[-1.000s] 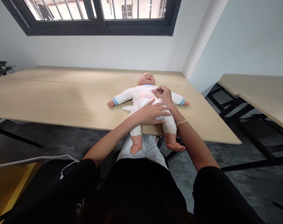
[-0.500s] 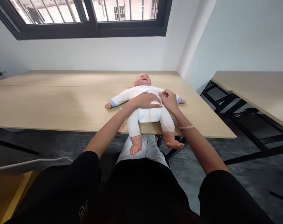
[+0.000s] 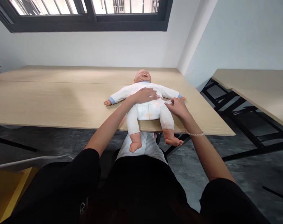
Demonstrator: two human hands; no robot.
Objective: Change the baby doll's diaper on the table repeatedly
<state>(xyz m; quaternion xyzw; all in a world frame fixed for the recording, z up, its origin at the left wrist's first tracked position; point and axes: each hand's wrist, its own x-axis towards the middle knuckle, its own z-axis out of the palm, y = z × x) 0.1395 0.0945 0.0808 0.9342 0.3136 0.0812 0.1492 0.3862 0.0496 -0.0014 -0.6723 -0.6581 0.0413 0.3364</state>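
Note:
A baby doll in a white suit with blue cuffs lies on its back on the wooden table, head away from me, bare legs hanging over the near edge. A white diaper covers its hips. My left hand lies flat on the doll's belly, fingers stretched out. My right hand is at the doll's right hip, fingers pinched on a white diaper tab.
A second wooden table with black legs stands to the right across a gap of dark floor. A white wall and a dark-framed window are behind the table. A yellow surface shows at lower left.
My left hand slid from the doll's hips up to its belly. My right hand moved from the doll's chest out to its side and pulled the diaper tab with it.

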